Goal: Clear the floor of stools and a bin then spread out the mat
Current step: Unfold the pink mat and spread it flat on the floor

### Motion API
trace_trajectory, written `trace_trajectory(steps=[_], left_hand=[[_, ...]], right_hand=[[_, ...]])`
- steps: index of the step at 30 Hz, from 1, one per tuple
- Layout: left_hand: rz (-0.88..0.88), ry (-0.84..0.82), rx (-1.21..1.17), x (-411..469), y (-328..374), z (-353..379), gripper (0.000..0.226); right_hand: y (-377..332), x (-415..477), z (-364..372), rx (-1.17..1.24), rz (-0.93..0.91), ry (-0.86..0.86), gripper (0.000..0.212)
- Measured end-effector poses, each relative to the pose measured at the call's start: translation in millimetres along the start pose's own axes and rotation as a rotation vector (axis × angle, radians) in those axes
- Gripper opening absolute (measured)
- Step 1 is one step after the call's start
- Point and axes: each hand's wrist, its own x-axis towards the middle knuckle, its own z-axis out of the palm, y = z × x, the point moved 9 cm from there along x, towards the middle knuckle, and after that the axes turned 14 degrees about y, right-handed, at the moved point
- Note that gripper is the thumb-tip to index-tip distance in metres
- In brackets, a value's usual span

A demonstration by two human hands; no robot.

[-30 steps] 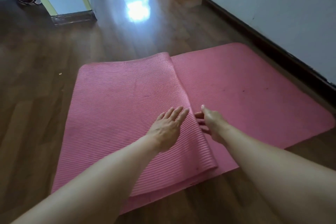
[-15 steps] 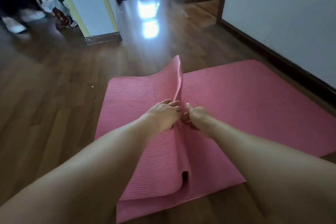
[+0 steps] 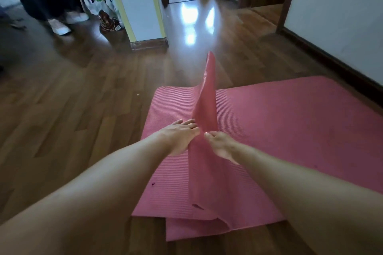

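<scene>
The pink mat (image 3: 290,122) lies on the wooden floor (image 3: 83,109), part flat and part doubled over. One flap (image 3: 205,107) stands on edge between the hands. The left grip (image 3: 180,136) curls its fingers against the flap's left face, and the right grip (image 3: 220,145) pinches it from the other side, thumb on top. The tall, limp flap could slip from so small a pinch and flop back onto the doubled layers. A hard tug might also drag the whole mat across the glossy boards or worsen the small nick (image 3: 153,184) near its front edge. The mat's long axis runs left to right, its flat end reaching toward the wall (image 3: 342,27). The raised flap's line points away from the person, with its tip leaning far-side.
</scene>
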Motion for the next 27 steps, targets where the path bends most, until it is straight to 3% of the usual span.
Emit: trace_trajectory(steps=[3, 7, 14, 19, 27], left_hand=[[0.075, 0.051, 0.064, -7, 6, 5, 0.048], [0.222, 0.094, 0.165, -19, 7, 1, 0.034], [0.223, -0.170, 0.345, -68, -48, -2, 0.031], [0.075, -0.423, 0.497, -118, -96, 8, 0.029], [-0.338, -0.704, 0.591, -215, -175, 29, 0.034]], right_hand=[[-16, 5, -2, 0.020, -0.022, 0.060, 0.050], [-33, 20, -6, 0.036, -0.039, 0.083, 0.053], [-55, 24, 18, -0.094, -0.115, -0.004, 0.050], [-58, 11, 51, -0.411, -0.149, -0.067, 0.050], [-74, -16, 118, -0.534, -0.252, -0.228, 0.060]])
